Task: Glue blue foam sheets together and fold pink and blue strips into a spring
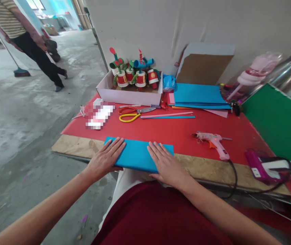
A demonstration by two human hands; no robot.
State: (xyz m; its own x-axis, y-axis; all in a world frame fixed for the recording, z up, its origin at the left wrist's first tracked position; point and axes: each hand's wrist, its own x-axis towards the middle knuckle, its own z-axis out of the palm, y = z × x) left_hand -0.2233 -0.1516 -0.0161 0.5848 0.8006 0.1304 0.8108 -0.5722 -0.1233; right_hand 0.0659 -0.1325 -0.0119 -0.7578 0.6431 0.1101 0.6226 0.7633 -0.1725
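Hands flat, both pressing on a blue paper sheet (137,154) at the near edge of the surface (181,131). Left hand (107,158): palm down, fingers spread and extended over the sheet's left end, gripping nothing. Right hand (164,163): palm down, fingers extended over the sheet's right part, likewise gripping nothing. The sheet lies partly on the red covering and partly over the bare brown board strip along the near edge; its near side reaches the edge of the surface.

Behind the sheet, mid-surface: scissors (134,114) with one yellow and one red handle, lying flat, blades pointing right. Just right of them, a thin pink strip and a thin blue strip (167,116), side by side. Left of the scissors, a blurred-out patch; contents cannot be told.

Far side: white cardboard box (128,95) holding several small red-and-white craft figures (134,73) with blue and green rolled parts. Right of the box, a stack of blue paper (199,95) with pink sheets showing beneath it.

Right side: pink hot glue gun (214,143) lying on the red covering, well apart from the right hand, its black cord trailing off the near edge. A large green sheet (278,122) stands tilted at the far right.

Background, upper left: another person walking on the concrete floor (20,112), near a broom.
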